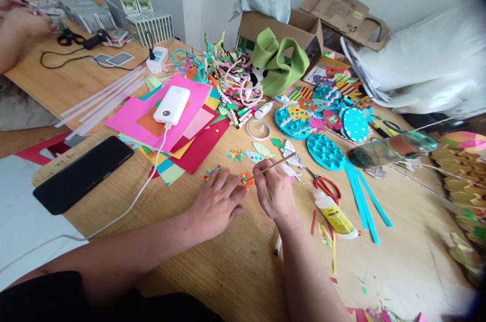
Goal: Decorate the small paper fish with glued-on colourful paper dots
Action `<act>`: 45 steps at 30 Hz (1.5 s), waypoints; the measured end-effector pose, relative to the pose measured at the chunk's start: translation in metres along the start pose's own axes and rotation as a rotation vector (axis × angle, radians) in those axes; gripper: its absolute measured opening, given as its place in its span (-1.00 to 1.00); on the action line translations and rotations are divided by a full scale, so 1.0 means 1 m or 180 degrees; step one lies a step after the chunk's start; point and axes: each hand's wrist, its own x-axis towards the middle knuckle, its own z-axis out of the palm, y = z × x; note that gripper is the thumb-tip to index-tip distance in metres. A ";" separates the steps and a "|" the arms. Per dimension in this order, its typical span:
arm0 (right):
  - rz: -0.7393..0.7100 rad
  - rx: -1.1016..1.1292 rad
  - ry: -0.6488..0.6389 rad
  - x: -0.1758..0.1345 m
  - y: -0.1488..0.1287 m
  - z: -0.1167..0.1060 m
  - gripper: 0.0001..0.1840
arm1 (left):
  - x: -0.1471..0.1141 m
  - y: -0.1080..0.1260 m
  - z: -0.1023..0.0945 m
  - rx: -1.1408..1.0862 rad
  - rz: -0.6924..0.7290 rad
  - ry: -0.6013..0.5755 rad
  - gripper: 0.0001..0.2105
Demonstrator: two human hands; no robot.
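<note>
My right hand (274,190) is closed around a thin stick (283,160), its lower end at a small orange paper fish (248,179) on the table. My left hand (218,203) lies on the wood just left of that fish, fingers spread and holding nothing. Beyond its fingertips are small colourful paper dots (212,172) and tiny paper triangles (236,154). Above the fish lie a spotted blue-white paper fish (254,156) and a pale green one (262,148). Red-handled scissors (329,188) and a glue bottle (336,214) rest to the right of my right hand.
At left are a black phone (83,174) and a white power bank (172,105) on coloured paper, its cable crossing the table. Pipe cleaners (228,71), a tape roll (258,130), blue paper ovals (325,152) and a glass bottle (393,150) surround the work area. Another person's hands (32,23) are far left.
</note>
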 end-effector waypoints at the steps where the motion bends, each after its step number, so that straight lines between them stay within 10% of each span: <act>1: -0.0014 -0.0010 -0.0003 0.000 0.000 0.000 -0.81 | 0.000 0.000 0.000 0.0004 0.0006 0.0000 -0.67; 45: -0.0084 -0.0270 -0.0036 0.003 -0.004 0.001 -0.81 | 0.000 0.000 0.000 -0.0036 0.0010 0.0006 -0.67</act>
